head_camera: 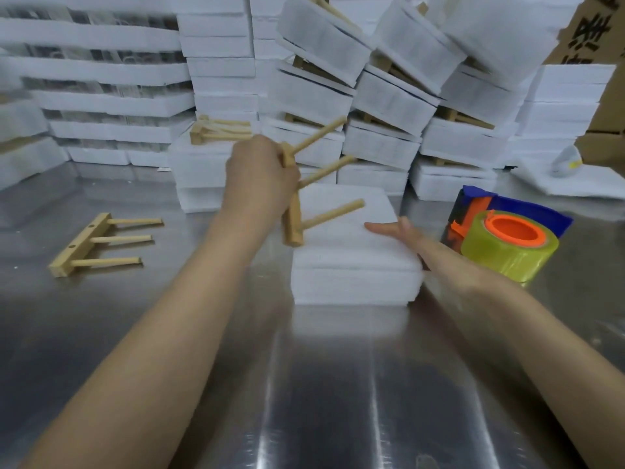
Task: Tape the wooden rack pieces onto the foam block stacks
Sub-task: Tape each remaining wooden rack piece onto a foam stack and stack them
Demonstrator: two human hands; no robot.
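Note:
My left hand (260, 177) grips the bar of a wooden rack piece (294, 214) with three pegs pointing right, held in the air above the left edge of a white foam block stack (355, 262) on the steel table. My right hand (399, 231) lies flat with straight fingers on the stack's right side. A second rack piece (91, 245) lies on the table at the left. A third rack piece (216, 130) rests on a foam stack behind.
A tape dispenser (507, 242) with a yellowish roll, orange core and blue frame stands right of the stack. Piles of foam blocks (389, 96), some with racks taped on, fill the back. Cardboard boxes (605, 96) stand at the far right. The steel table (304, 384) reaches toward me.

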